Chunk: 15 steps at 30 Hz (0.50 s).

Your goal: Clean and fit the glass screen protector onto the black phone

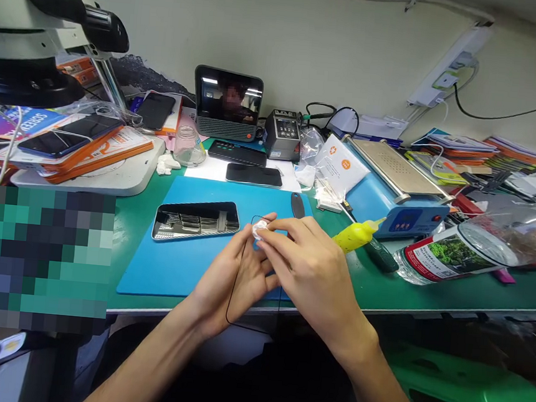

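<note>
In front of me, over the front of the blue mat, both hands come together. My left hand is palm up, with its thumb and fingers pinching a thin black rectangular frame that looks like a phone-sized loop. Between the fingertips of my right hand is a crumpled white wad, pressed against the upper end of the frame; whether it is tissue or cotton I cannot tell. Left of the hands, a smartphone lies on the mat, its glossy dark face up and reflecting.
A yellow-capped bottle, a blue heating plate machine and a clear labelled jar stand to the right. Two more phones, one being this dark phone, lie behind the mat. A microscope overhangs the left; a glass jar stands nearby.
</note>
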{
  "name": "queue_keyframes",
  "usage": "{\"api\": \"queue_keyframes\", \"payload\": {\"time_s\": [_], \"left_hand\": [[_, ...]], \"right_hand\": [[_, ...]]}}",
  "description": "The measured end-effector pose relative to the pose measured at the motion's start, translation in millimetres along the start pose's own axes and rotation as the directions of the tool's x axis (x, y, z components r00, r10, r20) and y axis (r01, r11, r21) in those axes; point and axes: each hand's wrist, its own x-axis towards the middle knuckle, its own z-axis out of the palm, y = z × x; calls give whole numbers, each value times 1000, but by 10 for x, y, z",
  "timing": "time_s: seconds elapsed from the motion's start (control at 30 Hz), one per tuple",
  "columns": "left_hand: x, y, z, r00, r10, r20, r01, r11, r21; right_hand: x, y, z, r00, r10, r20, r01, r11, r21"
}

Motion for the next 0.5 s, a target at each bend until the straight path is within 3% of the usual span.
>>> {"api": "queue_keyframes", "payload": {"time_s": [0.27,0.5], "left_hand": [[-15,-13,-6,999,11,43,-15,997,77],[-19,-21,-28,997,32,75,-41,993,112]], "right_hand": [[41,29,-6,999,-31,-11,31,999,-42],[108,-37,18,1000,17,-14,-18,996,-90]]}}
